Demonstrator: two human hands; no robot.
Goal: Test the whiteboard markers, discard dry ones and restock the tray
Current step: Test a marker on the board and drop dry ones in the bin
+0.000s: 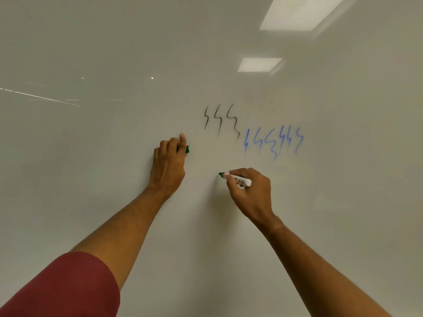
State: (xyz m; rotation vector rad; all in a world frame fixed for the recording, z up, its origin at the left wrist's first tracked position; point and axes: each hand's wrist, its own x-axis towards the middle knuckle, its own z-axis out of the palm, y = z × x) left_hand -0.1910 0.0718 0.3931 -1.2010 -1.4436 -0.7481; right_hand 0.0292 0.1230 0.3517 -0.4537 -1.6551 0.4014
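A whiteboard [114, 156] fills the view. My right hand [250, 193] grips a white-barrelled green marker [238, 179], uncapped, with its green tip at the board surface below the scribbles. My left hand [169, 165] rests against the board to the left and holds the green cap [187, 149] between curled fingers, the index finger pointing up. Three black squiggles [220, 120] are drawn above, and several blue squiggles [274, 140] to their right. No green mark shows at the tip.
Ceiling lights reflect in the glossy board at the upper right [259, 64]. The marker tray is out of view. Bare board surface lies all around the hands.
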